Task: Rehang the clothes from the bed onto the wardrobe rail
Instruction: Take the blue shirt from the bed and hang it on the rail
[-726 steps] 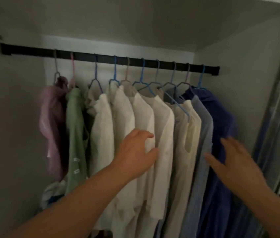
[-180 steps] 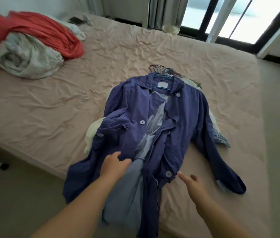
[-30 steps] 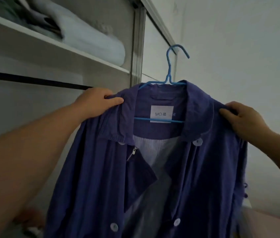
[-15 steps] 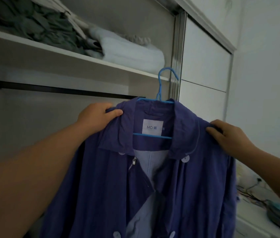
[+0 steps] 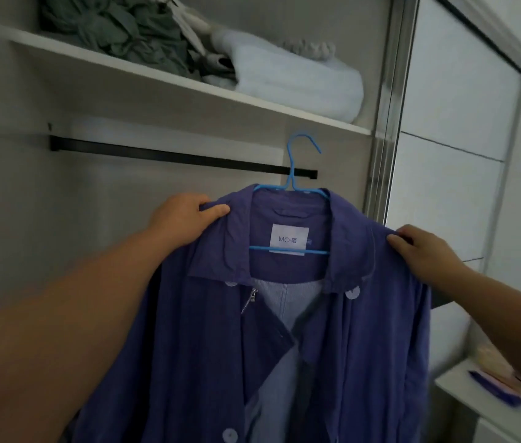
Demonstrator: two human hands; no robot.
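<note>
A dark blue buttoned coat hangs on a light blue wire hanger, with a paler striped blue garment inside it. My left hand grips the coat's left shoulder and my right hand grips its right shoulder. The hanger's hook stands in front of the right end of the black wardrobe rail, slightly above it and not on it. Nothing hangs on the visible part of the rail.
A white shelf above the rail carries crumpled grey-green cloth and a folded white blanket. A metal sliding-door frame rises right of the rail. A low white surface with small items lies at the lower right.
The view has swung left toward the wardrobe. The coat in both hands has come closer to the rail, and its hook now overlaps the rail's right end.
</note>
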